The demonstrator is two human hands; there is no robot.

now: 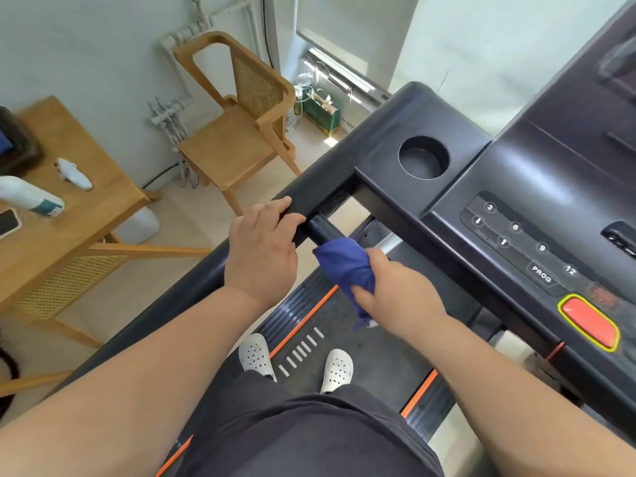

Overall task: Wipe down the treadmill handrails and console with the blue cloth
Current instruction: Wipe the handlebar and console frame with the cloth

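Note:
My left hand [263,251] grips the long black left handrail [192,287] of the treadmill, fingers curled over its top edge. My right hand [395,294] is closed around the blue cloth [347,266], which is wrapped over a short black inner grip bar [323,228] just right of the left hand. The bunched cloth's tail hangs below the hand. The black console [537,187] stretches to the right, with a round cup holder [423,158], incline buttons [516,235] and a red stop button [590,321].
I stand on the treadmill belt [382,366] in white clogs. Left of the treadmill are a wooden table [86,201] with a spray bottle [31,197] and a phone [7,222], and a wooden chair [237,132]. A green bag [321,110] sits by the window.

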